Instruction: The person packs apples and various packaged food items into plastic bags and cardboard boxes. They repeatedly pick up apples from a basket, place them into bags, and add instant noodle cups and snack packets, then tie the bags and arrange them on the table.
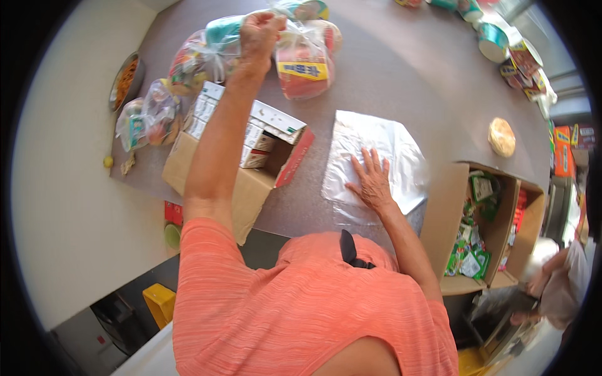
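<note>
My left hand (261, 40) is raised over the far side of the table, its fingers closed on the gathered top of a clear plastic bag (303, 75) that holds a red and yellow food package. Beside it stand more filled clear bags, one with a teal tub (223, 33). My right hand (371, 183) lies flat, fingers spread, on a stack of white plastic bags (367, 136). Between my arms is an opened cardboard carton (294, 164) with small white boxes (254, 136) in it, partly hidden by my left forearm.
At the right, a cardboard box (432, 230) holds green packets (475, 263); a round bread (502, 137) lies beyond it. Tubs (493, 42) line the far right edge. A metal bowl (127, 82) and small filled bags (160, 113) sit left. Another person (562, 282) is at lower right.
</note>
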{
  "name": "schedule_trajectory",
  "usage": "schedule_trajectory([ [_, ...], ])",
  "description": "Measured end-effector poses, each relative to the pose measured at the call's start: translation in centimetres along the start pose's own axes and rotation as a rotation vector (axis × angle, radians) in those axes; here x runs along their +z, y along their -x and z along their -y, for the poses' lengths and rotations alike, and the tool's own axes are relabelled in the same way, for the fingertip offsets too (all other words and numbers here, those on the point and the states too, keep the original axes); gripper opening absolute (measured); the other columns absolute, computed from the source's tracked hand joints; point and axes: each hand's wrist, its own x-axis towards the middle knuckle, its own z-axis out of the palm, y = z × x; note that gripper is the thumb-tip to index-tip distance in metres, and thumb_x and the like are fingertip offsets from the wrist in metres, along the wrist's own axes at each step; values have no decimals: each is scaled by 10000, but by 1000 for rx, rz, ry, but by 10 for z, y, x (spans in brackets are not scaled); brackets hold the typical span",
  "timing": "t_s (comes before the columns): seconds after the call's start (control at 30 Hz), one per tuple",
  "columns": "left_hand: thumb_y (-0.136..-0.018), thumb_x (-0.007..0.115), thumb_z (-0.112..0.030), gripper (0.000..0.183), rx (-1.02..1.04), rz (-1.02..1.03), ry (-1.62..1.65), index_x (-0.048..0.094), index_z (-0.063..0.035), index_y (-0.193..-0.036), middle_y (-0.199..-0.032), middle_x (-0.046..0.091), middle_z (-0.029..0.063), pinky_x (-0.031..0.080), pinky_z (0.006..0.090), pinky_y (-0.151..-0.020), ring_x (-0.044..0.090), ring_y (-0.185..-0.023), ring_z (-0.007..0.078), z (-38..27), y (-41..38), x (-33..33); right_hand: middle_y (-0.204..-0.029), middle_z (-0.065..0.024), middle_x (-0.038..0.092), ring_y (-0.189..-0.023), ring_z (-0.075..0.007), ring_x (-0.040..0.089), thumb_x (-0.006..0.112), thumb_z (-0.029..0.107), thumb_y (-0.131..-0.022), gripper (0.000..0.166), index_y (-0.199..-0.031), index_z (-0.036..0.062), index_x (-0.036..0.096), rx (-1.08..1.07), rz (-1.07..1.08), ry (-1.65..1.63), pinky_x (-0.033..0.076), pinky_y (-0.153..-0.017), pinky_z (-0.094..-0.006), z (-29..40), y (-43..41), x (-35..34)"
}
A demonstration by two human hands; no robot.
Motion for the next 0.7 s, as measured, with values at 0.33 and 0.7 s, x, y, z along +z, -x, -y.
schedule_trajectory([
  [0.33, -815, 677, -156, 553, 16, 338, -97, 428, -3, -1284, -1230, 505, 203, 466, 296, -889, 509, -1135, 215, -57, 134, -14, -1052, -99, 619, -1085, -303, 544, 635, 24, -753, 126, -870, 67, 620, -48, -347, -306, 371, -911, -468, -22, -9, -6],
  [0.7, -856, 655, -270, 353, -562, 708, 34, 613, 16, -1059, -1049, 607, 106, 427, 255, -834, 545, -962, 119, 14, 258, 44, -962, -96, 642, -950, -245, 590, 686, -37, -717, 164, -840, 23, 597, 101, -664, -692, 467, -817, -329, 12, 24, -98],
])
